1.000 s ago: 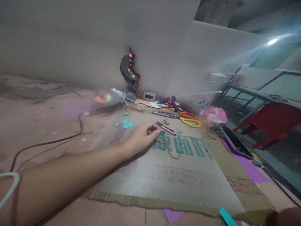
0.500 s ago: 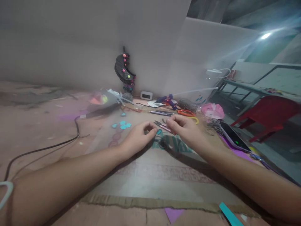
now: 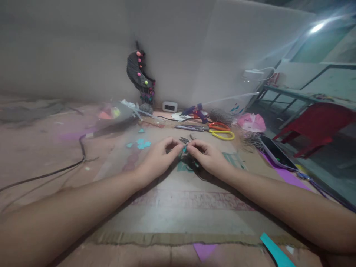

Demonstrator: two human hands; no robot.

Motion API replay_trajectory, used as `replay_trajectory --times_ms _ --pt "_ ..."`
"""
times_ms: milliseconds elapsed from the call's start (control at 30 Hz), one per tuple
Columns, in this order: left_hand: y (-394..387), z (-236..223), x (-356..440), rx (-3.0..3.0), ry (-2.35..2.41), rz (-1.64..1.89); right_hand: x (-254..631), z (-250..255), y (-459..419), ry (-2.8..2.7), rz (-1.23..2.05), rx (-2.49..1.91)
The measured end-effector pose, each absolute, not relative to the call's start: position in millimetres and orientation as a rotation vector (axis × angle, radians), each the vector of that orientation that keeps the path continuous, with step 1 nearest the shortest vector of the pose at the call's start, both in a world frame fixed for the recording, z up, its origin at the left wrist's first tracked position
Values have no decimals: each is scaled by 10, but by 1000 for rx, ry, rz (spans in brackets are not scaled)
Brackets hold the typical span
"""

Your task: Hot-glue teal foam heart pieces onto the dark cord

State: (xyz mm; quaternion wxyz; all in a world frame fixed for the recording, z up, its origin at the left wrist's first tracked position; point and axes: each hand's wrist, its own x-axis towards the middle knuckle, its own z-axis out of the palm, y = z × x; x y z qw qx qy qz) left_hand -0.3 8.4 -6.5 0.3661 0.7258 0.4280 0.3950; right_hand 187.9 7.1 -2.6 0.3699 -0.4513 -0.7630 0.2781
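Over the cardboard sheet, my left hand and my right hand meet fingertip to fingertip. Pinched between them is a small teal piece, perhaps paper or foam; the fingers cover most of it. Just behind the right fingertips lies a small pointed metal tool, its rear part hidden by that hand. Several teal flower-like cut-outs rest to the left of my left hand.
Farther back are yellow-handled scissors, pens, a glue gun and a small clock. A decorated grey crescent stands against the wall. At right lie a phone and a pink bundle; a black cable crosses the left side.
My right hand has moved left and down, from beside the pointed tool to the teal piece. The left hand keeps its pinch. The whole view has shifted slightly.
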Motion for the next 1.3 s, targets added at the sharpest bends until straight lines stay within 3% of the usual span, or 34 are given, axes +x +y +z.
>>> replay_trajectory --times_ms 1300 --pt "27 10 -5 1932 1106 931 1879 -48 90 -1928 703 -1153"
